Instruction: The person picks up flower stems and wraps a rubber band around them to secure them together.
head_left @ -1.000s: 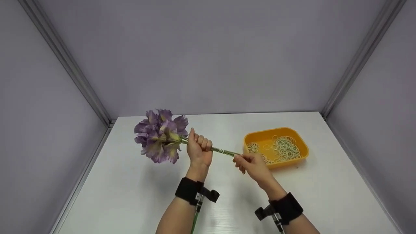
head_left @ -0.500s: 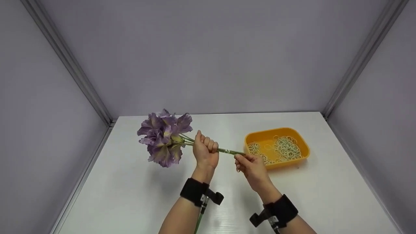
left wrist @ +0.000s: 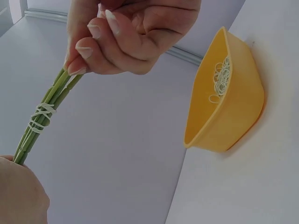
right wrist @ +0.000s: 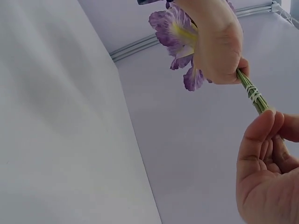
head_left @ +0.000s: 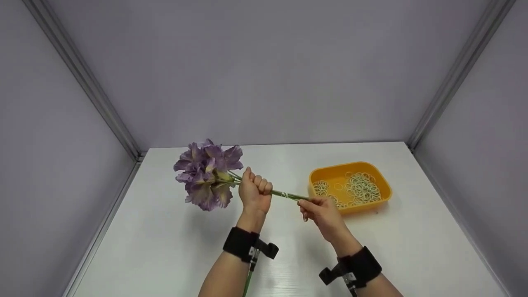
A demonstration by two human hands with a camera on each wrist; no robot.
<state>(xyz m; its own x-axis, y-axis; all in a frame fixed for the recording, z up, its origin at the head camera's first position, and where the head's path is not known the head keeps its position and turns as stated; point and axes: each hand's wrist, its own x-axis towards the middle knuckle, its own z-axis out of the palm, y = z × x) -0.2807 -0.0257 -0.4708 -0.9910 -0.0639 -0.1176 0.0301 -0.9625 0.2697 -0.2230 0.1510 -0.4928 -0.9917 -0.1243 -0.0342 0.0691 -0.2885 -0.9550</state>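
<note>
A bunch of purple flowers (head_left: 206,177) with yellow-marked petals is held above the table, blooms to the left. My left hand (head_left: 255,194) grips the green stems just below the blooms, its fingers curled round them. Between the hands a pale rubber band (left wrist: 42,116) is wound in several crossing turns round the stems (left wrist: 58,93). The lower stem ends are pinched between thumb and fingers of my right hand (head_left: 324,214); the tips are hidden by those fingers. In the right wrist view, the band (right wrist: 253,94) sits close to the right fingertips.
A yellow tray (head_left: 350,210) stands on the white table (head_left: 165,255) behind and right of my right hand. Several pale rubber bands (head_left: 363,187) lie in it, in a larger and a smaller heap. Grey walls (head_left: 264,82) enclose the table at the back and sides.
The bunch and both hands shifted slightly right, then the left hand drifted back a little left. The right hand has kept its pinch on the stem ends.
</note>
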